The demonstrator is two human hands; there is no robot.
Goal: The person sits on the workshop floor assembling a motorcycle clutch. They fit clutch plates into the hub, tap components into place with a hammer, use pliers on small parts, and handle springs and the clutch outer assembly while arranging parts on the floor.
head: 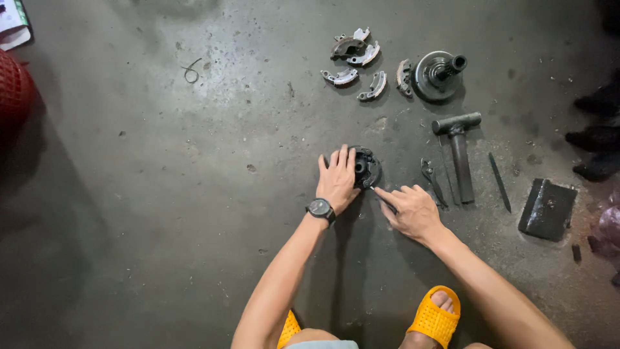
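Working a thin tool into a round clutch part held flat on the concrete floor.

Left hand lies open, palm down, fingers spread over the round dark assembly, pinning it to the floor just ahead of the person's knees. Right hand is closed around a slim dark tool, tip at the assembly's near edge. Judged step: prying or picking at something on the rim; next move likely calls for steady downward hold and a small, controlled lever. Curved shoes, a hub, a T-handle wrench and pliers lie beyond. Hidden: the tool's tip contact, most of the assembly under the palm.
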